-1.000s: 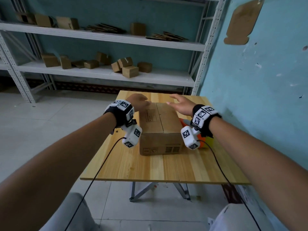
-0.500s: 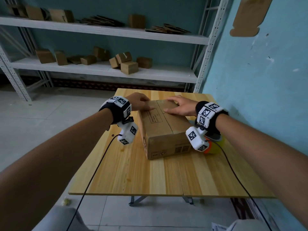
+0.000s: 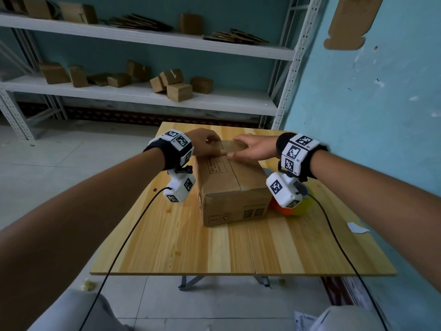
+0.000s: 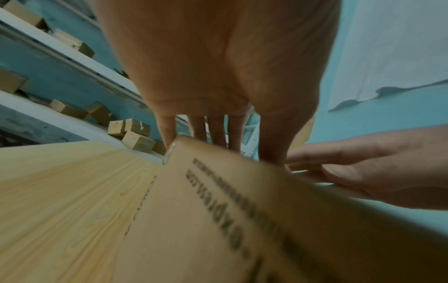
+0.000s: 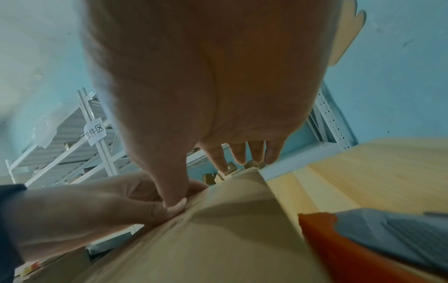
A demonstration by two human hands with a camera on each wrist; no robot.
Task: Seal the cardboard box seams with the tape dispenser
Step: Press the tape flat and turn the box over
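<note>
wooden table (image 3: 238,254): cardboard box (image 3: 229,187) mid-table, left hand (image 3: 205,143) hooked over far edge, right hand (image 3: 255,149) flat on flaps (image 3: 236,146); tape dispenser (image 3: 285,209) beside box, untouched. risk: flaps spring up once hand lifts.

Premises: storeroom or parcel-packing area. White slotted-steel shelving (image 3: 226,101) along the far wall holds small cardboard boxes (image 3: 179,91) and flattened cardboard (image 3: 140,21). A paper label (image 5: 94,133) hangs on one upright. A wooden folding table (image 3: 214,247) stands near, on a tiled floor (image 3: 59,151); teal painted wall (image 3: 381,115) to the right.
</note>
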